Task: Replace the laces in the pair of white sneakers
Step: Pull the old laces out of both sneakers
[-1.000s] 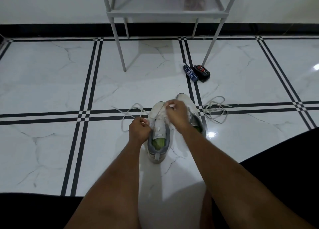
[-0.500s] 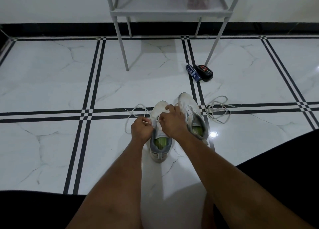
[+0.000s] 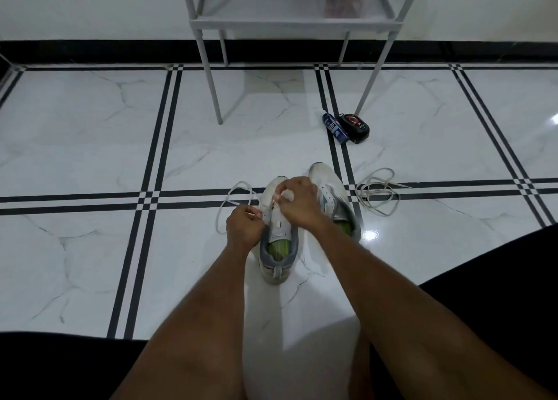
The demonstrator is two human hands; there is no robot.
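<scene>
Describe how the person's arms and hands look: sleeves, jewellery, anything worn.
Both forearms are bare up to the frame's bottom edge, no sleeves showing. The left hand and right hand wear no gloves; no watch or bracelet shows at either wrist. Rings cannot be made out.

Glossy marble-look floor [image 3: 90, 146]; seemingly metal rack [image 3: 208, 76].

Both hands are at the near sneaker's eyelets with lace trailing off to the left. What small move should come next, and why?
Probably draw the lace taut. The left hand pinches it at the near sneaker while the right hand works the upper eyelets, and a slack loop lies on the floor to the left.
</scene>
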